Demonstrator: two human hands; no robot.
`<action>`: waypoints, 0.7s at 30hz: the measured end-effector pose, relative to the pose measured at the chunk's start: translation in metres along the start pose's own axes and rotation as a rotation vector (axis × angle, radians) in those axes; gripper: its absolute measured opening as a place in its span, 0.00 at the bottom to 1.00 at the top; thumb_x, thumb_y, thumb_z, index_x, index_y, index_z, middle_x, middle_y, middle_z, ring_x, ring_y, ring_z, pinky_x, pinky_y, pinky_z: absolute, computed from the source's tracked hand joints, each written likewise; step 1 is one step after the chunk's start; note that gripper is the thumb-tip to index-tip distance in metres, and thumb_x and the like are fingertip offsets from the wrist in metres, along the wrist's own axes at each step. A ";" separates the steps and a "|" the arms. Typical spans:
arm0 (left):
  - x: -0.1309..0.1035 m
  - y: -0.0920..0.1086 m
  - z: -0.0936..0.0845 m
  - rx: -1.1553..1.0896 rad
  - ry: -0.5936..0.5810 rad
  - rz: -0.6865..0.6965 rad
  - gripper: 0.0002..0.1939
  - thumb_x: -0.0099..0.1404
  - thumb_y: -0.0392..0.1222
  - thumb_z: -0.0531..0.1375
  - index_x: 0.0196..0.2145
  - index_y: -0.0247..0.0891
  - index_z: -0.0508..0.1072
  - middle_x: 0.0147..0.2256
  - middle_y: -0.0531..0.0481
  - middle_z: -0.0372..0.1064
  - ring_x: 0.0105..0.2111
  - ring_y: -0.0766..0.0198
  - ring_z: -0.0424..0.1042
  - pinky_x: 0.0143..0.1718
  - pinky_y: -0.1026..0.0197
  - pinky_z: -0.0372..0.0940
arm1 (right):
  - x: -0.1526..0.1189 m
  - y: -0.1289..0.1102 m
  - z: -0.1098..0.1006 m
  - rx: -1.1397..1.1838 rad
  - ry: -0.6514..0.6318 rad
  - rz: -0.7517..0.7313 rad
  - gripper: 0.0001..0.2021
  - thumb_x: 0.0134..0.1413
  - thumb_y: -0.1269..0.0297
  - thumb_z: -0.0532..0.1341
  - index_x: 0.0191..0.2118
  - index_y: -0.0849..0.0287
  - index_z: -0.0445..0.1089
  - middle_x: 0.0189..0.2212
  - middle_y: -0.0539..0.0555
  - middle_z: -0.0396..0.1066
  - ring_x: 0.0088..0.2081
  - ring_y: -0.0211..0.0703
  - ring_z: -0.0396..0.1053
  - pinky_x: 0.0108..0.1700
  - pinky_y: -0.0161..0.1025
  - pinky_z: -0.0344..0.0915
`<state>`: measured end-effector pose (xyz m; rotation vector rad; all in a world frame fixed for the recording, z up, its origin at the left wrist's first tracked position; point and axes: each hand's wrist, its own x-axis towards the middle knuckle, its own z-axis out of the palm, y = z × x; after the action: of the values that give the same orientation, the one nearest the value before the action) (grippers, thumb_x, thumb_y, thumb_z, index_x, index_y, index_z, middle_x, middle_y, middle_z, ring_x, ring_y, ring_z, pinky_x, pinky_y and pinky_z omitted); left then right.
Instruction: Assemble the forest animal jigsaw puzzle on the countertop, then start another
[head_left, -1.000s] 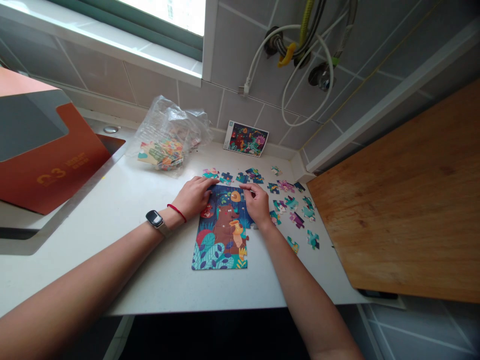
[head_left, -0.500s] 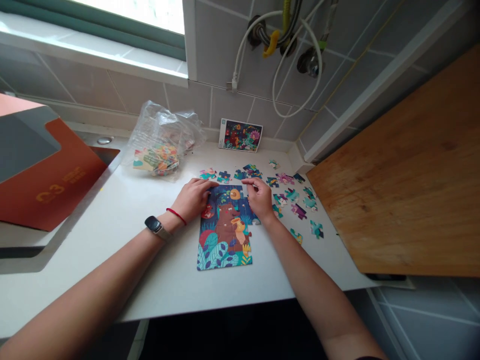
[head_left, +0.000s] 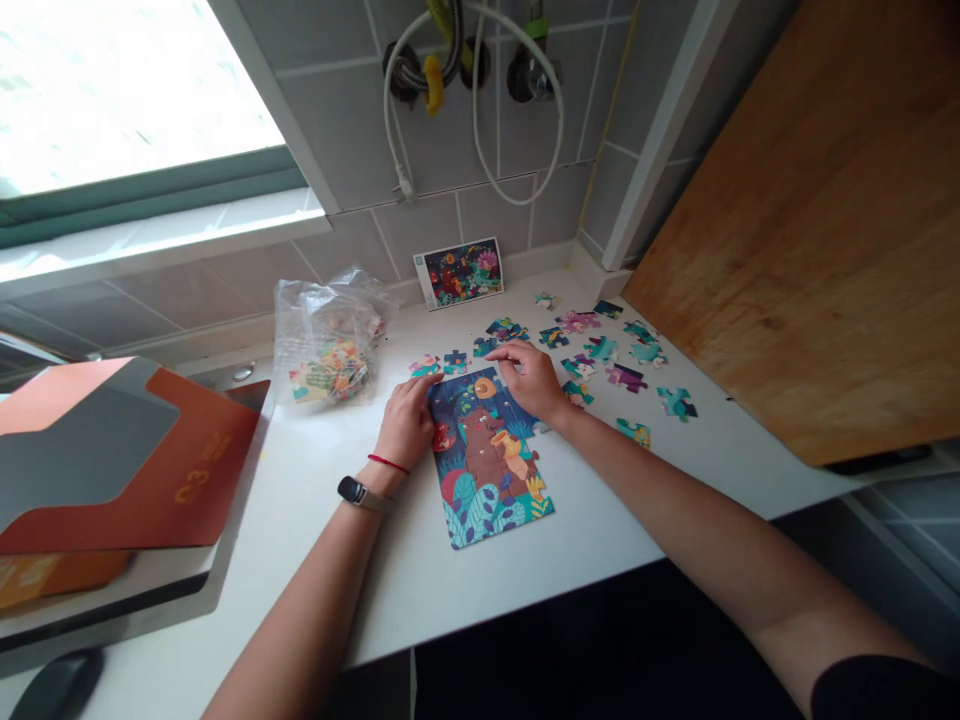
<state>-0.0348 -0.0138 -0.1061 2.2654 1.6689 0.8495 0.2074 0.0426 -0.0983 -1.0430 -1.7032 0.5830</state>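
A partly joined jigsaw puzzle (head_left: 491, 450) with a brown bear and leaves lies on the white counter; its right edge is uneven. My left hand (head_left: 411, 415) rests along the puzzle's upper left edge, fingers stretched towards its top corner. Over the upper right part is my right hand (head_left: 536, 380), index finger reaching left past the top edge and the other fingers bent. No piece shows between its fingers, and the hand covers part of the puzzle. A dark blue loose piece (head_left: 484, 347) lies just beyond that fingertip. Other loose pieces (head_left: 602, 348) are spread to the right.
A picture card (head_left: 461, 273) leans against the tiled wall. At the back left sits a clear plastic bag (head_left: 330, 345) of pieces. An orange and grey box (head_left: 202, 450) stands at the left, a wooden board (head_left: 810, 230) at the right. White cable (head_left: 559, 130) hangs above.
The view has swung and tilted, so the puzzle appears farther right and the box lower. Both hands keep nearly the same places at the puzzle.
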 end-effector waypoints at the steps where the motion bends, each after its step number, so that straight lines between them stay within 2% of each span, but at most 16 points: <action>1: 0.000 0.002 0.000 -0.003 0.013 0.004 0.28 0.65 0.27 0.52 0.59 0.40 0.73 0.56 0.42 0.75 0.57 0.49 0.72 0.61 0.43 0.68 | 0.000 0.000 0.000 0.004 0.002 -0.006 0.16 0.60 0.74 0.57 0.36 0.54 0.83 0.37 0.54 0.81 0.45 0.49 0.77 0.52 0.46 0.71; 4: 0.000 0.007 -0.002 -0.036 0.070 0.023 0.21 0.71 0.34 0.54 0.59 0.38 0.72 0.56 0.38 0.74 0.58 0.48 0.72 0.61 0.41 0.68 | 0.001 -0.001 -0.001 0.019 0.006 -0.011 0.18 0.59 0.76 0.55 0.36 0.54 0.83 0.37 0.54 0.81 0.44 0.48 0.77 0.52 0.45 0.71; 7: 0.000 0.012 -0.004 -0.080 0.107 0.050 0.20 0.73 0.38 0.55 0.61 0.39 0.69 0.58 0.38 0.73 0.59 0.49 0.72 0.62 0.41 0.66 | 0.002 0.000 -0.002 0.033 0.006 0.002 0.19 0.60 0.77 0.54 0.37 0.54 0.83 0.39 0.54 0.81 0.46 0.48 0.77 0.54 0.45 0.71; 10: -0.002 0.017 -0.004 -0.110 0.110 0.094 0.28 0.75 0.40 0.55 0.70 0.42 0.59 0.63 0.37 0.69 0.63 0.49 0.69 0.66 0.39 0.63 | 0.002 -0.002 -0.003 0.040 -0.022 -0.002 0.16 0.63 0.72 0.57 0.40 0.54 0.84 0.40 0.54 0.80 0.48 0.48 0.76 0.56 0.46 0.70; 12: -0.004 0.021 -0.003 -0.108 0.084 0.142 0.35 0.75 0.41 0.56 0.75 0.43 0.49 0.66 0.35 0.65 0.67 0.47 0.65 0.67 0.37 0.61 | 0.000 -0.006 -0.002 0.043 -0.088 -0.042 0.11 0.65 0.64 0.62 0.46 0.53 0.83 0.45 0.56 0.80 0.52 0.51 0.76 0.60 0.49 0.69; 13: -0.005 0.023 -0.001 -0.104 0.059 0.175 0.39 0.75 0.42 0.56 0.77 0.44 0.43 0.67 0.34 0.62 0.68 0.46 0.63 0.68 0.36 0.60 | -0.003 -0.009 -0.002 0.043 -0.140 -0.073 0.12 0.64 0.59 0.66 0.49 0.53 0.82 0.50 0.57 0.78 0.55 0.53 0.74 0.63 0.52 0.67; 15: -0.009 0.028 0.004 -0.103 -0.015 0.268 0.44 0.75 0.42 0.56 0.78 0.45 0.34 0.70 0.32 0.59 0.70 0.44 0.59 0.67 0.34 0.60 | -0.009 -0.015 0.000 0.031 -0.257 -0.145 0.25 0.55 0.49 0.73 0.57 0.51 0.79 0.61 0.60 0.73 0.64 0.59 0.68 0.69 0.57 0.61; 17: -0.013 0.033 0.010 -0.119 -0.115 0.384 0.47 0.74 0.41 0.56 0.78 0.46 0.29 0.70 0.31 0.57 0.71 0.41 0.59 0.65 0.33 0.63 | -0.016 -0.022 0.003 0.014 -0.359 -0.214 0.38 0.44 0.44 0.78 0.62 0.48 0.76 0.69 0.60 0.64 0.70 0.65 0.59 0.72 0.61 0.55; 19: -0.017 0.039 0.014 -0.151 -0.211 0.478 0.49 0.72 0.40 0.57 0.78 0.47 0.28 0.70 0.31 0.57 0.70 0.39 0.59 0.64 0.32 0.63 | -0.022 -0.029 0.005 0.006 -0.424 -0.265 0.42 0.39 0.42 0.79 0.63 0.44 0.74 0.73 0.57 0.58 0.74 0.66 0.53 0.74 0.62 0.51; 21: -0.021 0.045 0.016 -0.192 -0.252 0.518 0.49 0.72 0.40 0.57 0.78 0.49 0.29 0.71 0.34 0.55 0.71 0.39 0.58 0.66 0.31 0.62 | -0.026 -0.034 0.007 0.014 -0.459 -0.301 0.42 0.39 0.43 0.80 0.63 0.41 0.74 0.74 0.54 0.57 0.75 0.65 0.49 0.74 0.62 0.50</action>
<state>0.0066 -0.0457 -0.1045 2.5685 0.8651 0.7365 0.1918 0.0041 -0.0874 -0.6507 -2.2031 0.6690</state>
